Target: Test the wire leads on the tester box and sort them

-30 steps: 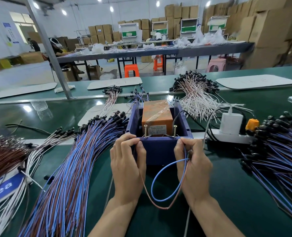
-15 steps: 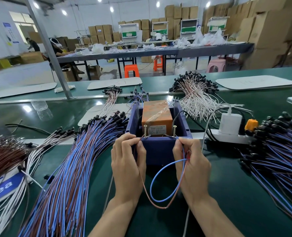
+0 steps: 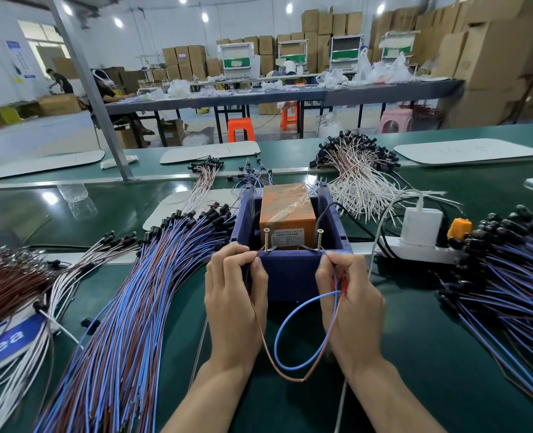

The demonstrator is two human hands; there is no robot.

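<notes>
Little changed: still pinching wire lead (image 3: 275, 342) ends at tester box (image 3: 290, 278) screws (image 3: 265, 240) with left hand (image 3: 234, 295) and right hand (image 3: 349, 298), looped toward surface's (image 3: 421, 354) near edge.

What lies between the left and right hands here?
Head view: the tester box, its blue front wall topped by two screws, sits between left hand and right hand; the wire lead loops below.
</notes>
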